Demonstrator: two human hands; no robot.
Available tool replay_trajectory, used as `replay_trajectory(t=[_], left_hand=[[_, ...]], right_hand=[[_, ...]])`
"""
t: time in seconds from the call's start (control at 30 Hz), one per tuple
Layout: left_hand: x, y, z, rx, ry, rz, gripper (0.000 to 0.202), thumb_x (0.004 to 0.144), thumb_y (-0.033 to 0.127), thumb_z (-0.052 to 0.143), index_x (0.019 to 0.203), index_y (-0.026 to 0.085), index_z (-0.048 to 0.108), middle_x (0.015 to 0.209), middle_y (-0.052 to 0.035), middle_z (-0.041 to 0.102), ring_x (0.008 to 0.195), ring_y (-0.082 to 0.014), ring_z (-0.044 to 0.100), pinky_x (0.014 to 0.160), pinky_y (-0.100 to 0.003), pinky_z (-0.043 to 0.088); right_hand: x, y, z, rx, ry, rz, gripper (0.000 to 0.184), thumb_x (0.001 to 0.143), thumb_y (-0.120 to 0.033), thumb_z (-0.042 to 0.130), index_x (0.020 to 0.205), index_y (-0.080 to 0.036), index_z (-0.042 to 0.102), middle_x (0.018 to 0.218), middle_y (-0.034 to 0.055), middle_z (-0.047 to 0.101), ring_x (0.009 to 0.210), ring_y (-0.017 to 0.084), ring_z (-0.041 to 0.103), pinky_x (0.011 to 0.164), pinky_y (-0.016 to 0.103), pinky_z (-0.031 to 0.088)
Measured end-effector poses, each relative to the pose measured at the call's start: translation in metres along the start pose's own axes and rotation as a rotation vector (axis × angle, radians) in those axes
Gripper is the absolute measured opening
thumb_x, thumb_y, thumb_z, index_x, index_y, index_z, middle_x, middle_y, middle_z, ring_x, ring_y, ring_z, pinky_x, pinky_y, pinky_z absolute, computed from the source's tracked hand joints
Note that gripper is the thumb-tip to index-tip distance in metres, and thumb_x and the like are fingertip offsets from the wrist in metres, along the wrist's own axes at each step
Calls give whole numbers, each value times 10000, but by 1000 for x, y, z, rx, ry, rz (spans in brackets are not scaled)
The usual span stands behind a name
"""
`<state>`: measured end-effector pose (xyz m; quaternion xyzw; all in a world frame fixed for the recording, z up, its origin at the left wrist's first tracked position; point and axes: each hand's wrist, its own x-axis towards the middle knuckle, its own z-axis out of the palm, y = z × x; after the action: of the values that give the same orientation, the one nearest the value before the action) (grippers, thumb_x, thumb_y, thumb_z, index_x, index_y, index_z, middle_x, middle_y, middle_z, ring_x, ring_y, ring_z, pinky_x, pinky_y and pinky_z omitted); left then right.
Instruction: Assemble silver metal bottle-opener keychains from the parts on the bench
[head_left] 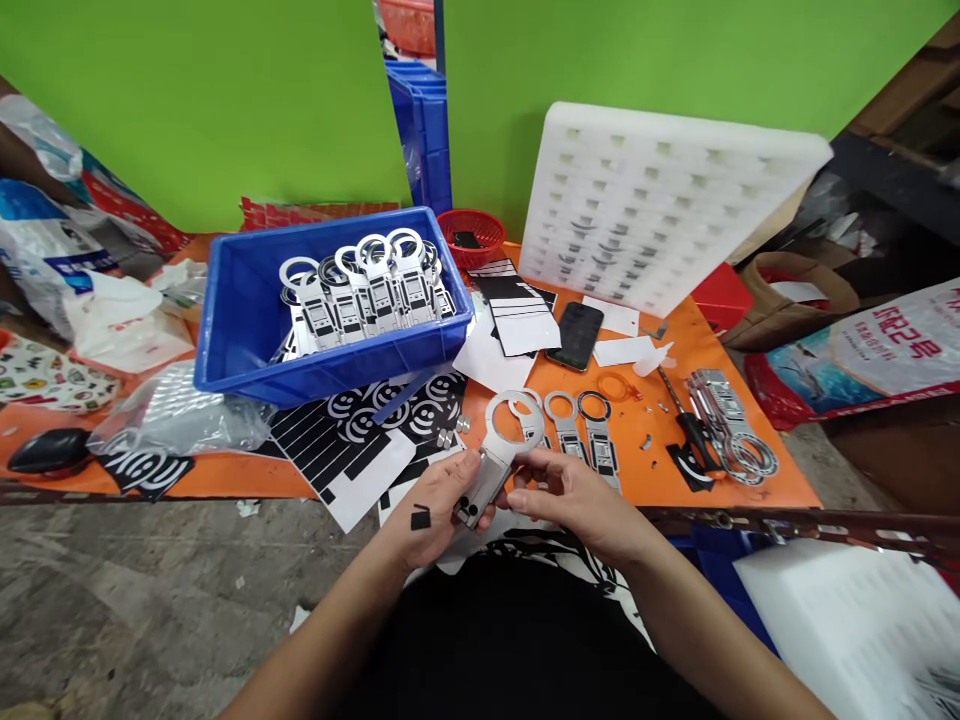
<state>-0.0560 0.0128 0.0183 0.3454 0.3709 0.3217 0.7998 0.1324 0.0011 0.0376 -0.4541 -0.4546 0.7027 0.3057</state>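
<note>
My left hand (439, 505) is closed around the flat body of a silvery metal bracket (487, 475) with a large ring at its upper end. The bracket is tilted, ring away from me, above the table's front edge. At its right side is my right hand (566, 495), its fingers curled and fingertips against the bracket just below the ring. A small black sticker (421, 517) clings to the base of my left thumb. Just beyond my right hand, similar ring-ended brackets (566, 425) lie on the orange table (637, 470). Small metal pieces (454, 432) lie beyond my left hand.
A blue bin (337, 370) holds several brackets. Black-and-white sticker sheets (352, 460) spread before it. A phone (576, 335), a screwdriver (694, 430) and stacked metal parts (724, 410) lie to the right. White slotted foam (667, 200) leans behind; a red basket (471, 240) stands nearby.
</note>
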Motion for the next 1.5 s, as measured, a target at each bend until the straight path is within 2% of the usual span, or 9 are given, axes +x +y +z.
replay_trajectory(t=[0.13, 0.33, 0.43, 0.6, 0.83, 1.07, 1.17, 1.3, 1.5], left_hand=[[1, -5, 3, 27, 44, 67, 352, 892, 513, 561, 784, 185, 632, 690, -24, 622, 504, -101, 508, 508, -222, 403], [3, -4, 6, -7, 202, 79, 363, 865, 525, 593, 783, 172, 592, 593, -6, 625, 415, -78, 482, 426, -187, 362], [4, -2, 3, -64, 239, 43, 373, 869, 521, 594, 784, 157, 592, 591, -26, 651, 417, -85, 514, 430, -184, 397], [10, -1, -8, -227, 314, -25, 344, 929, 435, 550, 855, 112, 643, 756, -109, 725, 639, -164, 680, 610, -245, 551], [28, -9, 1, -363, 309, -184, 343, 968, 358, 495, 1070, 78, 664, 1132, -204, 704, 1036, -300, 689, 863, -391, 582], [36, -12, 9, -358, 253, -233, 335, 957, 371, 521, 1087, 109, 683, 1173, -190, 695, 1089, -316, 669, 885, -414, 580], [41, -14, 13, -321, 260, -242, 316, 947, 363, 542, 1080, 123, 701, 1186, -168, 695, 1113, -290, 658, 864, -348, 583], [45, -16, 19, -288, 294, -224, 303, 935, 355, 570, 1089, 134, 708, 1195, -135, 696, 1134, -242, 646, 838, -248, 569], [39, -8, 16, -329, 356, -212, 324, 961, 353, 518, 1129, 137, 691, 1248, -143, 670, 1140, -278, 642, 896, -357, 574]], right_hand=[[9, -2, 8, -29, 85, -86, 325, 829, -475, 672, 948, -173, 687, 817, 14, 663, 768, 148, 598, 755, 289, 450], [31, -7, 21, -152, 257, -143, 378, 818, -512, 645, 660, -168, 628, 641, -14, 559, 636, 128, 530, 657, 269, 439], [30, -4, 3, -233, 279, -181, 346, 850, -501, 596, 805, -168, 676, 750, 17, 615, 698, 148, 566, 689, 287, 468], [7, 26, -42, -801, 605, -246, 347, 854, -426, 613, 1076, -164, 659, 1008, 109, 629, 860, 229, 599, 795, 390, 498], [-8, 69, -20, -1324, 588, -230, 538, 830, -426, 672, 1289, -178, 540, 1191, 158, 602, 1098, 362, 548, 903, 531, 452], [-26, 72, -43, -1407, 657, -225, 542, 854, -484, 627, 1300, -187, 544, 1263, 175, 562, 1168, 355, 507, 949, 514, 404], [-33, 75, -50, -1437, 681, -231, 435, 888, -437, 596, 1254, -203, 597, 1311, 178, 541, 1215, 359, 480, 972, 525, 377], [-28, 77, -33, -1427, 620, -313, 290, 943, -362, 530, 1196, -275, 643, 1386, 123, 533, 1316, 321, 418, 1059, 530, 301], [-15, 78, -14, -1349, 591, -315, 451, 960, -290, 481, 1405, -219, 475, 1397, 112, 561, 1370, 308, 386, 1138, 584, 187]])
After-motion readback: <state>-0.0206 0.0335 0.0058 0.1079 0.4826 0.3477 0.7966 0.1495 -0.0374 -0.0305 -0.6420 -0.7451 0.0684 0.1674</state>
